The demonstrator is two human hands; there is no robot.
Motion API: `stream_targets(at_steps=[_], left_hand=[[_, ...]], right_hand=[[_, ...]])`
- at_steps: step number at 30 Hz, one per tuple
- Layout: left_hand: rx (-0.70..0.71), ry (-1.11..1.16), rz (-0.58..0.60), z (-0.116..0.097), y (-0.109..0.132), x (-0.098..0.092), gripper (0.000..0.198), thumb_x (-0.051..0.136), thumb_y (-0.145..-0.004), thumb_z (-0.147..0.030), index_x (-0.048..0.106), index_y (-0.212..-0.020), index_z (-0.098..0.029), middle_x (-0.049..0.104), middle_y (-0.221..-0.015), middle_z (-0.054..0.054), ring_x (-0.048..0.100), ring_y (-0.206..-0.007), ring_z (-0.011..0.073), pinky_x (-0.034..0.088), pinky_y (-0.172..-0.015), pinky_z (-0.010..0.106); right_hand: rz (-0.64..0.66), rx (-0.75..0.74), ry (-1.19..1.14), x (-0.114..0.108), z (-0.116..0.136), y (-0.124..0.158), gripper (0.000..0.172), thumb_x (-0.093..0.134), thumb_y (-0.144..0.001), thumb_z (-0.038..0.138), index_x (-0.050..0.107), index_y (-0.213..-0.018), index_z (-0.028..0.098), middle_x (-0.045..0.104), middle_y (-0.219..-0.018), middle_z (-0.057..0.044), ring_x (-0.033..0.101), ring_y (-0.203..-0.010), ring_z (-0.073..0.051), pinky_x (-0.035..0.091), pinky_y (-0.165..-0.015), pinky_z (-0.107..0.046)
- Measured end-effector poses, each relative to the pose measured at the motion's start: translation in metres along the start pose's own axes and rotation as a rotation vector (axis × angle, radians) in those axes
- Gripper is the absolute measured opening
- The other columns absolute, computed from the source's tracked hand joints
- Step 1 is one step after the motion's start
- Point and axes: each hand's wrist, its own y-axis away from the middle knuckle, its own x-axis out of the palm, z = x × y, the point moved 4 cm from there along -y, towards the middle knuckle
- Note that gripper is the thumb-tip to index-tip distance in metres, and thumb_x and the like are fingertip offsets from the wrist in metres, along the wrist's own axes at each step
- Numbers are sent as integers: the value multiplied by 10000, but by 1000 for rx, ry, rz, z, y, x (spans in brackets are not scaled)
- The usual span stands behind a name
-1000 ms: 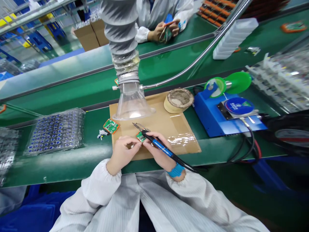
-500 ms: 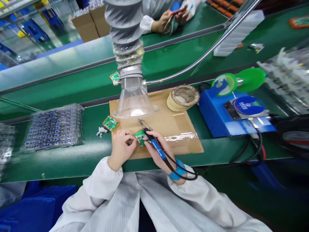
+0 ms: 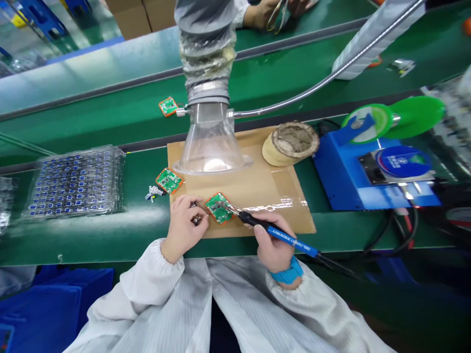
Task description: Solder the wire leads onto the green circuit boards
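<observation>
My right hand point(image 3: 274, 240) is wrapped round a soldering iron point(image 3: 290, 236) with a blue and black handle. The iron's metal tip end reaches left over a green circuit board point(image 3: 220, 208) with an orange edge; whether it touches the board is hard to tell. That board lies on a cardboard sheet point(image 3: 253, 191). At the board's left edge, my left hand point(image 3: 187, 223) has its fingers closed round a small dark object, partly hidden by the fingers. A second circuit board point(image 3: 169, 181) lies up and left of my left hand, beside a small pile of connectors point(image 3: 154, 193).
A clear fume hood point(image 3: 213, 147) hangs over the cardboard. Behind it on the right stands a cream round pot point(image 3: 290, 143), then a blue solder machine point(image 3: 342, 169) with a green reel. A clear tray of small parts point(image 3: 77, 184) lies left. Across the bench are a co-worker's hands point(image 3: 259, 14).
My right hand has moved right and turned the soldering iron, so its tip now points left over the board instead of up and away. My left hand stays by the board. The view has shifted.
</observation>
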Motion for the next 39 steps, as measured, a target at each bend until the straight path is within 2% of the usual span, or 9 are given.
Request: stream_targets(at_steps=[5,14,21,29,35,39], left_hand=[[-24,4,-8,1,0,2,118,709,-812,-151,691,-714,-216,695,-1108,40,592,-1122,244,417,-1028,474],[-34,-27,5,1,0,3,129,724,-800,-150,685,-697,-217,691,-1126,38,586,-1129,244,420,-1042,477],[-36,-32,5,0,1,4,136,721,-805,-155,685,-689,-217,688,-1128,38,577,-1135,248,419,-1036,480],[-47,-40,4,-2,0,3,148,715,-801,-154,680,-674,-220,696,-1125,35,579,-1134,247,428,-1031,473],[-56,-47,11,-2,0,4,149,715,-797,-157,675,-670,-224,696,-1136,36,574,-1137,255,429,-1036,488],[-60,-47,19,-2,0,4,138,720,-796,-159,682,-681,-226,694,-1142,36,575,-1145,253,419,-1055,488]], right_hand=[[70,-75,-10,-2,4,-1,88,658,-909,231,685,-992,233,668,-892,-39,662,-814,-194,544,-681,-300],[159,-65,66,1,5,0,139,673,-879,194,673,-1008,245,672,-904,-30,661,-815,-194,541,-710,-304],[169,-150,92,4,15,-5,123,659,-860,181,656,-968,240,658,-830,-18,662,-776,-193,540,-687,-303],[161,-155,69,4,17,-7,106,658,-860,196,663,-958,235,663,-813,-21,665,-753,-191,546,-664,-302],[157,-133,106,4,19,-7,64,664,-868,275,671,-917,235,677,-783,-35,678,-733,-212,561,-638,-336],[97,-118,111,-5,10,-3,101,672,-872,325,678,-913,232,680,-794,-48,678,-747,-222,565,-641,-351]])
